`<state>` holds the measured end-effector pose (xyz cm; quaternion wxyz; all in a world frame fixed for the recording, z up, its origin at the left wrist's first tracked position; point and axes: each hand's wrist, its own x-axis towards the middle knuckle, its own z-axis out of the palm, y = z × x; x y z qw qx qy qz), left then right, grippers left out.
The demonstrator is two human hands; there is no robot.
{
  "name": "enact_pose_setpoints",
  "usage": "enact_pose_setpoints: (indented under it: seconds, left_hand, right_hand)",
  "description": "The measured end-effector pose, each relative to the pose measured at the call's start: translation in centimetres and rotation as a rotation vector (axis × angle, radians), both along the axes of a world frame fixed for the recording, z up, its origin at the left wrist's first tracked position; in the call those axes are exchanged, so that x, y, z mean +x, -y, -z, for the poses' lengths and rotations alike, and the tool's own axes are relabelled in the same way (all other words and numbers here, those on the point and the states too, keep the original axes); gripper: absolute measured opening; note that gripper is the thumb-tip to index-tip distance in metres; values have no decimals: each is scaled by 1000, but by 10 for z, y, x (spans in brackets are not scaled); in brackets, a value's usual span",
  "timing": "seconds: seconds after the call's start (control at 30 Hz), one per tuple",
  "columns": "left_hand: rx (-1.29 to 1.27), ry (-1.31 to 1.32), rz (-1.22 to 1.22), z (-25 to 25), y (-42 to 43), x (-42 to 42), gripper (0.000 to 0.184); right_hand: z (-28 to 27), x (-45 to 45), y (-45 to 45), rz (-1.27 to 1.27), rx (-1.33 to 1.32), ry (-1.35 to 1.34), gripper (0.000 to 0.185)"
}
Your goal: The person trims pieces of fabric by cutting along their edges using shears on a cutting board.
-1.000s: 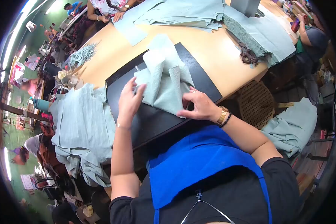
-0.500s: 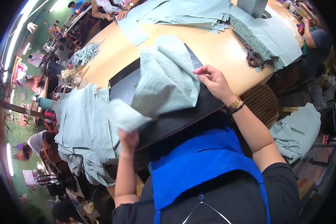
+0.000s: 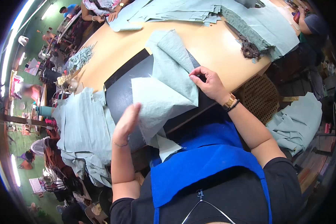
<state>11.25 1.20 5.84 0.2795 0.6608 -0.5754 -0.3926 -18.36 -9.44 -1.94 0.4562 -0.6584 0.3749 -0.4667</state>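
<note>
A pale green piece of fabric point(image 3: 164, 97) lies crumpled and folded over a dark flat board point(image 3: 121, 89) on the table in front of me. At its right edge my right hand point(image 3: 211, 84) pinches the fabric between thumb and fingertips. My left hand point(image 3: 127, 121) is at the fabric's left edge, fingers stretched out and seen side-on; whether it touches the cloth I cannot tell. The fabric's lower corner hangs over the board's near edge, towards my blue apron point(image 3: 198, 164).
Left of the board hangs a stack of pale green fabric pieces point(image 3: 84, 127). More layered fabric point(image 3: 171, 11) covers the table's far side, near another person's hands point(image 3: 110, 16). A woven-seat chair point(image 3: 259, 99) and a fabric heap point(image 3: 296, 125) are at the right.
My left hand has let go of the fabric's left part and risen slightly. That part has swung right and now lies folded across the rest. My right hand stays at its edge.
</note>
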Motion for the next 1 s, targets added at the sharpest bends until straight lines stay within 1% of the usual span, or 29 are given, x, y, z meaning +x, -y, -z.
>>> enact_pose_setpoints:
  seconds: [0.03, 0.07, 0.1, 0.13, 0.17, 0.2, 0.23, 0.3, 0.33, 0.37, 0.4, 0.5, 0.57, 0.67, 0.77, 0.8, 0.87, 0.9, 0.93, 0.97, 1.0]
  left_hand:
    - [243, -119, 5, -4, 6, -17, 42]
    - [235, -111, 117, -9, 13, -36, 40]
    - [228, -106, 227, -11, 21, -50, 39]
    - [46, -91, 211, -5, 28, -54, 35]
    - [-117, 12, 94, -10, 35, -54, 32]
    - [-86, 15, 4, -14, 47, -32, 34]
    - [-377, 25, -130, -7, 55, -5, 37]
    - [-428, -434, -567, -21, 47, 42, 37]
    - [-495, -592, -739, -24, 39, 70, 35]
    - [-491, -670, -717, -30, 19, 87, 34]
    - [-469, -712, -671, -21, 0, 115, 34]
    - [-426, -664, -839, 10, -53, 149, 35]
    - [-393, -640, -947, 34, -85, 163, 36]
    - [-503, -560, -1036, 57, -109, 155, 36]
    - [-710, -479, -1101, 80, -111, 141, 31]
    - [-751, -436, -1113, 79, -107, 129, 23]
    - [-572, -416, -1087, 89, -110, 123, 18]
    - [-539, -447, -1018, 89, -106, 109, 16]
    - [-505, -475, -949, 89, -103, 94, 14]
    - [-520, -538, -830, 81, -96, 61, 13]
    - [-484, -506, -880, 73, -91, 29, 14]
  right_hand:
    - [3, 0, 2, 1, 19, 10, 14]
    - [7, -1, 4, -13, 81, 9, 13]
    - [9, -2, 5, 6, 90, 78, 13]
    - [10, -2, 6, 20, 99, 146, 13]
    - [12, -1, 7, 32, 109, 214, 13]
    - [17, 2, 12, 104, -9, 276, 14]
    - [13, -2, 12, 101, 58, 334, 13]
    - [4, -6, 9, 128, 218, 379, 16]
    - [5, -5, 9, 135, 191, 367, 16]
    - [8, -5, 10, 143, 165, 357, 15]
    - [10, -4, 12, 153, 139, 348, 15]
    - [15, -2, 14, 137, 43, 251, 13]
    - [8, -1, 10, 140, -46, 131, 13]
    - [1, 0, 10, 120, -145, -24, 17]
    - [-8, 2, 2, 61, -289, -245, 27]
    - [-12, 4, -1, 38, -354, -328, 30]
    - [-15, 15, -15, 0, -435, -530, 38]
    - [-16, 22, -21, -14, -475, -632, 42]
    - [-15, 29, -24, -127, -392, -646, 47]
    - [-16, 37, -29, -201, -346, -643, 50]
    - [-14, 45, -34, -233, -380, -693, 52]
